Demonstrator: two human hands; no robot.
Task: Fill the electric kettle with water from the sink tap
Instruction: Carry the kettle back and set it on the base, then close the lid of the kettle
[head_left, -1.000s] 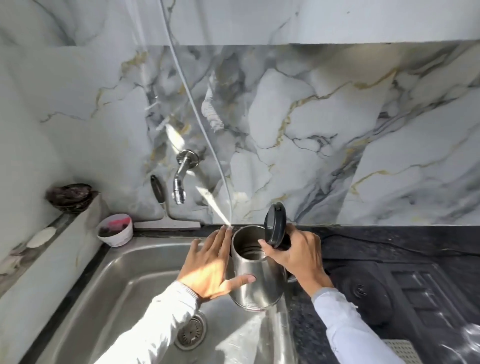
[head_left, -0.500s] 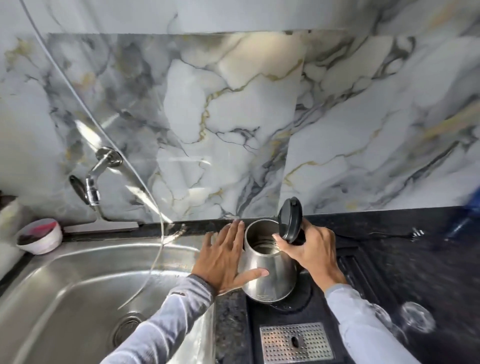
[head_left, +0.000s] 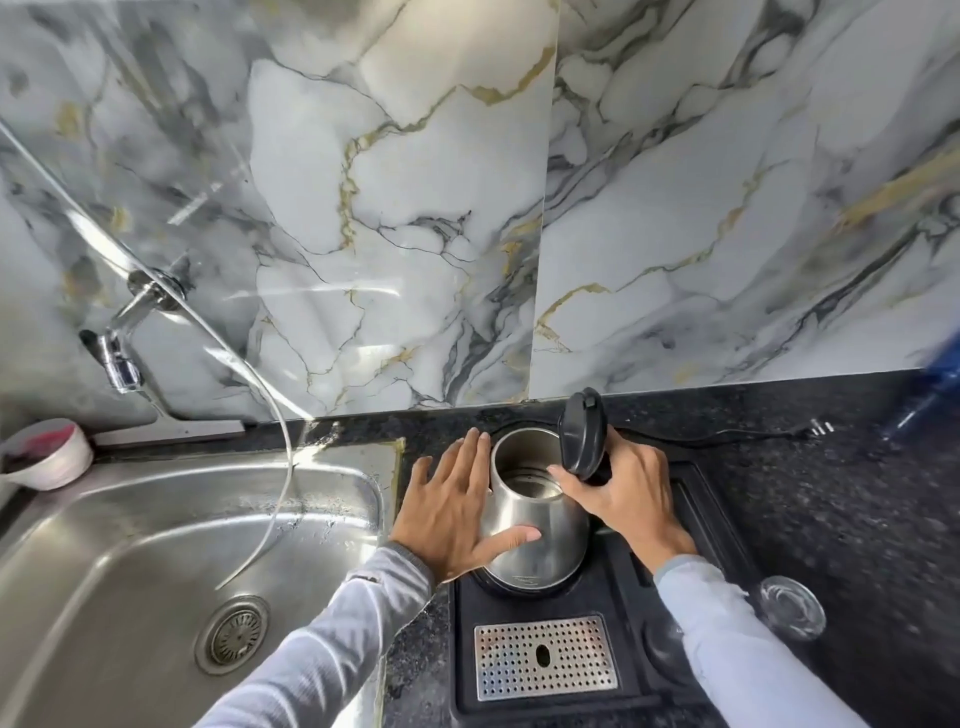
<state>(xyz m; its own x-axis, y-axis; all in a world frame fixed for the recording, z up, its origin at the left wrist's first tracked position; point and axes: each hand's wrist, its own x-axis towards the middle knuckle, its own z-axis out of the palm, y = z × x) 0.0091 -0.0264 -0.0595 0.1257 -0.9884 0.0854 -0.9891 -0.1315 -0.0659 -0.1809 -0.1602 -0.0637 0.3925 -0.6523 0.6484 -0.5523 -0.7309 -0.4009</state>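
Note:
A steel electric kettle (head_left: 540, 525) stands upright on a black tray (head_left: 623, 670) on the counter, right of the sink (head_left: 130, 561). Its black lid (head_left: 583, 432) is flipped up. My left hand (head_left: 452, 514) lies flat against the kettle's left side, thumb across the front. My right hand (head_left: 623, 493) grips the handle side behind the lid; the handle itself is hidden. The chrome tap (head_left: 122, 358) juts from the marble wall at far left, above the sink.
A thin clear hose (head_left: 280, 467) hangs from the wall into the sink near the drain (head_left: 232, 635). A white bowl (head_left: 47, 457) sits at the sink's back left. The tray has a perforated grate (head_left: 545, 657). A glass (head_left: 792, 608) and a power cord (head_left: 753, 435) lie on the dark counter.
The kettle moved right, from above the sink edge to the black tray on the counter, with both hands on it. The view swung right, so the tap is now far left.

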